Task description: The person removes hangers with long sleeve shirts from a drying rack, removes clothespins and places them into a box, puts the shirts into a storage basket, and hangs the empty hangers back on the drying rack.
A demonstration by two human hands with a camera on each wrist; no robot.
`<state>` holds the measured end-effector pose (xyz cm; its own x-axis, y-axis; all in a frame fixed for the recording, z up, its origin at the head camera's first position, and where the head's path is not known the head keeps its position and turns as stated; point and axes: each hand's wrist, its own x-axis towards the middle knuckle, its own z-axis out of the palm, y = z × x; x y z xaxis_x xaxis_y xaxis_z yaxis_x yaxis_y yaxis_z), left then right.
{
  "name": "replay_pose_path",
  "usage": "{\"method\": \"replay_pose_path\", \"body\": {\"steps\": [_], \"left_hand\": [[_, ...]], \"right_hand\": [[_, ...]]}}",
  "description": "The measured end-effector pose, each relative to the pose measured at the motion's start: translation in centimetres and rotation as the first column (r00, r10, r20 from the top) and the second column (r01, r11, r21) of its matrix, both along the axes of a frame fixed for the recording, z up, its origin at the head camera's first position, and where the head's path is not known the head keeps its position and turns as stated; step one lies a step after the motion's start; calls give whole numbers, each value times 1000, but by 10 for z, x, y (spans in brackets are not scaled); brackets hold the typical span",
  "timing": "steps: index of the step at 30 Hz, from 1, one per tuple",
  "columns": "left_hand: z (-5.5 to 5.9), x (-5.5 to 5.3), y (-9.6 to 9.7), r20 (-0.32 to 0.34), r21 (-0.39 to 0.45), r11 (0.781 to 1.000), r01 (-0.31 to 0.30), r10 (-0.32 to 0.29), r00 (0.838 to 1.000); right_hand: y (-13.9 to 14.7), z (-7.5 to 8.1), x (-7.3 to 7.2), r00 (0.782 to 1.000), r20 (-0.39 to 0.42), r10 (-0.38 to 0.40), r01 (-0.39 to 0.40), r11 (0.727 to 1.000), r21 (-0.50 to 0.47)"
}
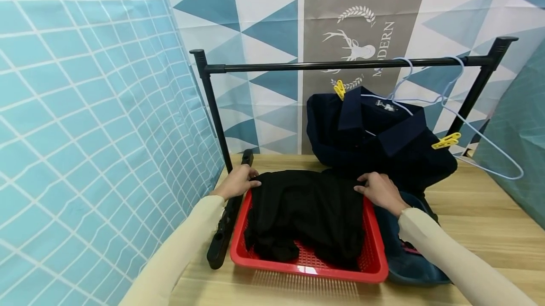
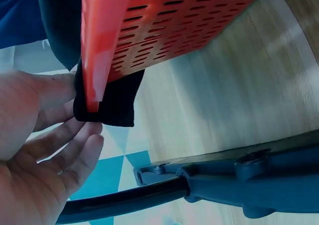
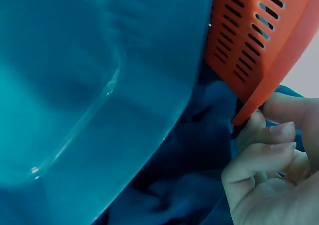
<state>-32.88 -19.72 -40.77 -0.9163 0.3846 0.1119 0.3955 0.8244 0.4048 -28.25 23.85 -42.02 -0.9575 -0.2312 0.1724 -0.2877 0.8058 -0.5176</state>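
A black garment (image 1: pixel 306 206) lies spread over a red plastic basket (image 1: pixel 255 262), its far edge draped across the far rim. At the far left corner my left hand (image 1: pixel 238 180) pinches the garment's edge; in the left wrist view that black edge (image 2: pixel 117 103) folds over the rim between thumb and fingers. My right hand (image 1: pixel 380 190) pinches the garment's other end at the far right corner. In the right wrist view its thumb and curled fingers (image 3: pixel 259 165) close at the basket corner, where only a sliver of black cloth shows.
A black rack (image 1: pixel 298 66) stands behind, with two blue hangers (image 1: pixel 489 135) on its bar. One carries a navy collared shirt (image 1: pixel 383 131) with yellow clothespins (image 1: pixel 446 141). A dark blue basin (image 1: pixel 408 263) sits right of the basket. The rack's foot (image 1: pixel 219 244) runs along the left.
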Motion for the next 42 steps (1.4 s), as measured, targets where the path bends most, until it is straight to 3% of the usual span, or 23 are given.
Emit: {"method": "replay_pose_path", "body": {"steps": [9,12,16,19,22,25,27,31,34,36,39,42], "left_hand": [[-1,-6,7,-141,-20,1000,-14,11,990],[6,-3,6,-178,-8,1000,-18,17,984],[22,3,2,-264,63,998,-1,18,964],[35,15,0,-313,139,989,41,4,950],[50,35,-3,-307,216,969,119,-48,951],[62,60,-6,-301,235,942,239,-163,940],[65,78,-9,-297,214,917,336,-267,917],[59,105,-13,-263,103,859,501,-463,847],[46,118,-14,-210,-15,833,553,-544,812],[36,123,-12,-170,-96,822,562,-570,804],[23,127,-10,-98,-192,798,571,-594,798],[15,129,-7,-36,-267,773,575,-604,796]], "right_hand": [[0,2,-8,985,-174,-11,23,998,66],[0,4,-9,982,-187,7,-4,1000,21],[-2,13,-4,988,-155,0,-16,995,-98],[-4,25,7,989,-148,-13,-12,986,-167],[-4,38,23,987,-161,-9,-26,977,-212],[-2,48,45,983,-179,46,-90,966,-244],[2,51,60,972,-200,122,-172,952,-253],[10,48,83,906,-284,315,-377,905,-197],[15,34,93,841,-329,429,-473,879,-63],[16,22,96,798,-350,491,-498,864,77],[16,7,98,725,-378,576,-499,817,289],[14,0,99,679,-385,625,-482,775,409]]}}
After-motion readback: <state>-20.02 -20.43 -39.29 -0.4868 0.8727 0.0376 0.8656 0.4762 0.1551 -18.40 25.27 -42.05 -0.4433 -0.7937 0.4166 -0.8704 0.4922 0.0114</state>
